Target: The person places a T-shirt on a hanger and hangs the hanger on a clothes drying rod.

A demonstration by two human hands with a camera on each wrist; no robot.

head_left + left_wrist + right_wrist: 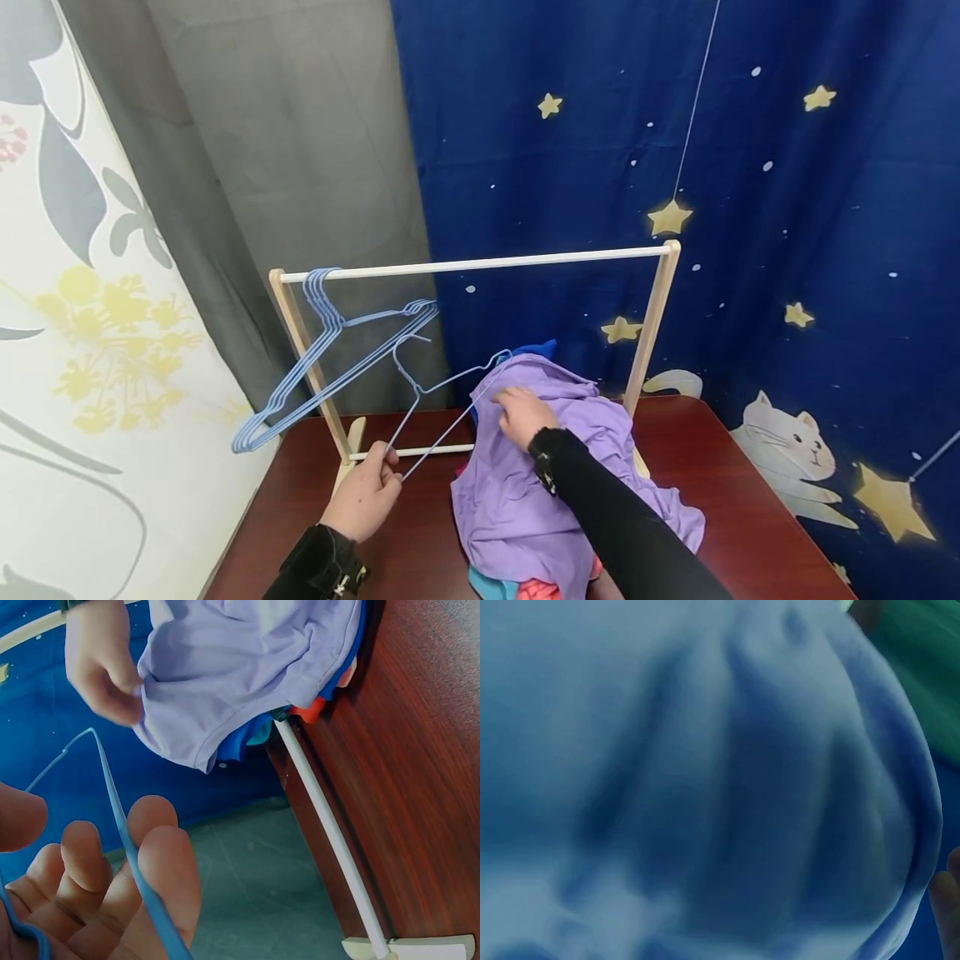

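My left hand [363,492] holds a blue wire hanger [415,385] by one end. Its other end reaches the upper edge of a purple top [517,508], which lies on a heap of clothes. In the left wrist view, the hanger wire [112,799] passes between the thumb and the curled fingers. My right hand [525,417] pinches the purple top near that edge; the left wrist view shows its thumb and fingers at the cloth's border [187,712]. Blurred, bluish-looking cloth [727,780] fills most of the right wrist view, with fingertips [946,900] at its right edge.
A wooden rack with a white rail [480,265] stands on the dark red table [405,558]. Several blue hangers [300,367] hang at the rail's left end. Turquoise cloth [491,586] and coral cloth [538,591] stick out under the purple top. Curtains [525,183] rise behind.
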